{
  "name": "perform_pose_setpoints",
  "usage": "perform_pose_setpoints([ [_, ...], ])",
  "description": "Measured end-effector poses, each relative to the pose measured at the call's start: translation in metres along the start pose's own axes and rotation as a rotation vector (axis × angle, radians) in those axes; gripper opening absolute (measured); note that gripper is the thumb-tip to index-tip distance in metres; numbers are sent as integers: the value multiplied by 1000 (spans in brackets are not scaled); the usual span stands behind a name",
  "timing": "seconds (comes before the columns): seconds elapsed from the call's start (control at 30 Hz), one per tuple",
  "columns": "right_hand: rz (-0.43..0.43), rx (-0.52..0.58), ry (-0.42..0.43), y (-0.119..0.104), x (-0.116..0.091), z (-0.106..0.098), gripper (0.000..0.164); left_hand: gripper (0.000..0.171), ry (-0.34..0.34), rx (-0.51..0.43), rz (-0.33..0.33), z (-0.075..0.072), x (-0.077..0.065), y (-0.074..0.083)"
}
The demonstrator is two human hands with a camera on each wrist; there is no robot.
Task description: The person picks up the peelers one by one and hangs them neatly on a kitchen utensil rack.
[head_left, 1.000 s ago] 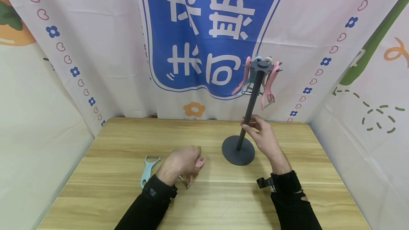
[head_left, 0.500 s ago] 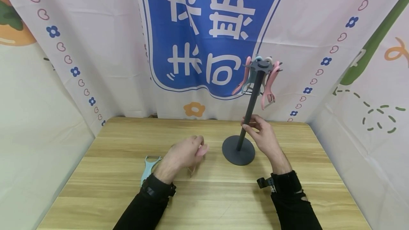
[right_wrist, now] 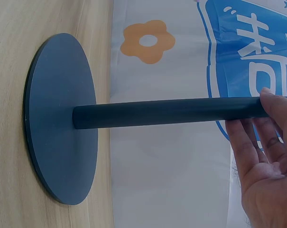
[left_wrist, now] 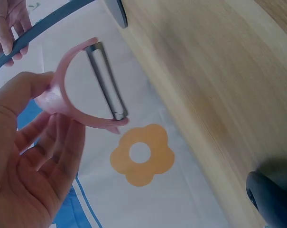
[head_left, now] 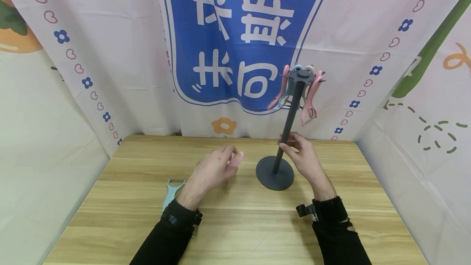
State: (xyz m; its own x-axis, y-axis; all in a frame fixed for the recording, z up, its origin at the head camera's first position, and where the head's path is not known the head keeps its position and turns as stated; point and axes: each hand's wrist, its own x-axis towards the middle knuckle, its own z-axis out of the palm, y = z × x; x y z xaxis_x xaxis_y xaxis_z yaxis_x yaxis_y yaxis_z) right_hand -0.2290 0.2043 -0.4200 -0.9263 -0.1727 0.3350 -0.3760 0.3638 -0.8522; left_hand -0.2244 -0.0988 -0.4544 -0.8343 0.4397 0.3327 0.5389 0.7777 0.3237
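Observation:
Between thumb and fingers my left hand [head_left: 214, 169] pinches a pink peeler [left_wrist: 62, 97], held off the table; its metal blade shows plainly in the left wrist view. My right hand [head_left: 303, 154] grips the dark grey pole of a round-based stand [right_wrist: 157, 113], thumb on one side and fingers on the other. From the hooks at the stand's top hang several peelers: a pink one [head_left: 310, 99] at the right, another pink one [head_left: 282, 87] at the left, and blue and whitish ones partly hidden behind the pole. A light blue peeler [head_left: 171, 194] lies on the table, partly covered by my left wrist.
The wooden table [head_left: 235, 232] spreads under both arms. The stand's round base [head_left: 274, 179] rests on it, right of the middle. A printed curtain [head_left: 147, 93] hangs along the table's back edge, with more cloth at both sides.
My left hand has lifted the pink peeler from the table and moved it up and slightly right, nearer the stand. My right hand and the stand have stayed put.

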Motion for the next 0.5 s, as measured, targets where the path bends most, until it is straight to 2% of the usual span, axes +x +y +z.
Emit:
perform_pose_setpoints([
  [0.3, -10, -1, 1, -2, -1, -1, 31, 43, 93, -116, -49, -3, 5, 1],
  [0.5, -25, -15, 7, -1, -1, 0, 30, 48, 186, -145, -12, -6, 6, 2],
])
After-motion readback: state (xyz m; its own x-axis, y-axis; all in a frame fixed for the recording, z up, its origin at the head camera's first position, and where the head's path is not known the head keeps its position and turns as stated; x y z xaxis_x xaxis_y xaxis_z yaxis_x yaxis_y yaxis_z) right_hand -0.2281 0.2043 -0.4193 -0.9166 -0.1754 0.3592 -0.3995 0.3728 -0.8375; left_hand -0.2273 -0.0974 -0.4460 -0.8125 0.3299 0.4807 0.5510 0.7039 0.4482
